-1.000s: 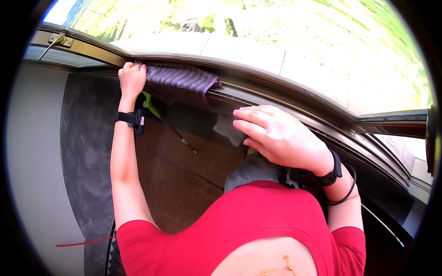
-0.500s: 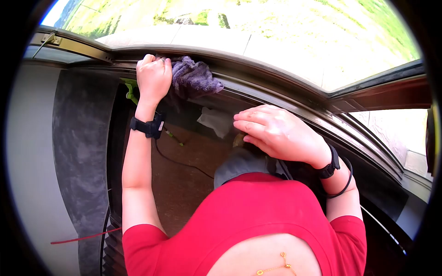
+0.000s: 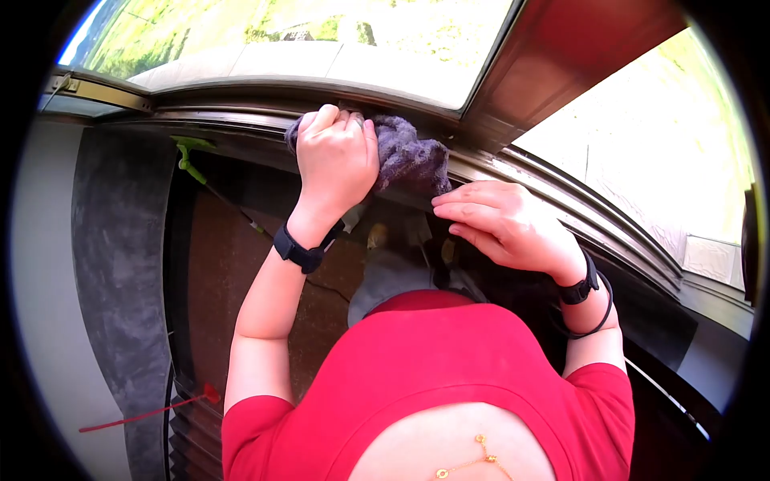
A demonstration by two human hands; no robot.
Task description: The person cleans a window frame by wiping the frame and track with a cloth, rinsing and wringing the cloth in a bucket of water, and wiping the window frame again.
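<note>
A purple-grey cloth (image 3: 411,154) is bunched on the metal window track (image 3: 265,120). My left hand (image 3: 335,156) is closed around it and presses it against the sill, with cloth bulging out on both sides. Just right of the cloth's loose end is my right hand (image 3: 509,224), its fingers extended and close together, the fingertips near or touching the cloth. Nothing shows in that hand. A dark strap (image 3: 298,248) circles my left wrist, another (image 3: 581,282) my right.
An upright brown window frame post (image 3: 553,72) rises beyond the track on the right. Below the sill at left leans a green-headed pole (image 3: 191,164). A red stick (image 3: 144,418) lies at lower left. The brown floor (image 3: 233,297) shows beneath.
My left hand has slid the cloth rightward along the track, closer to my right hand. The right hand has shifted only slightly. The view has turned, bringing the window post in.
</note>
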